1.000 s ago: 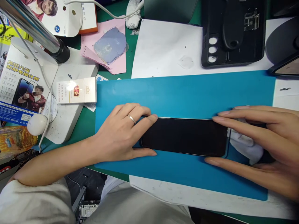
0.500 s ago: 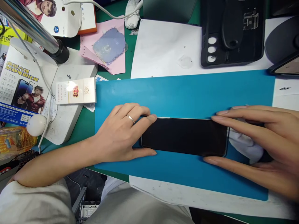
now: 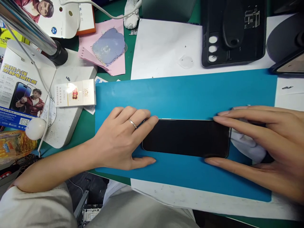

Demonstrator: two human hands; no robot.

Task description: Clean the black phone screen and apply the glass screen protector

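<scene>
On my feed the phone (image 3: pixel 186 137) lies flat, screen up and dark, lengthwise across the blue mat (image 3: pixel 185 95) on the worktop, and it sits squarely between the two hands.

The left hand (image 3: pixel 118 139) rests palm down on the mat at the phone's left end. Its fingers are loosely spread. The forefinger tip touches the far left corner and the thumb lies against the near edge, so the end is pinched between them. A ring (image 3: pixel 132 123) shows on one finger.

The right hand (image 3: pixel 261 142) comes in from the right. A long finger lies over the far right corner and the thumb presses at the near right edge, bracketing that end the same way. A white cloth (image 3: pixel 247 145) lies under its palm, just beside the phone's right end. I cannot tell whether the hand grips it.

A white box (image 3: pixel 74 92) rests on a lamp base (image 3: pixel 68 117) just left of the mat. Beyond the mat, a sheet of white paper (image 3: pixel 163 47) lies on the worktop with a black phone case (image 3: pixel 234 31) on it.
</scene>
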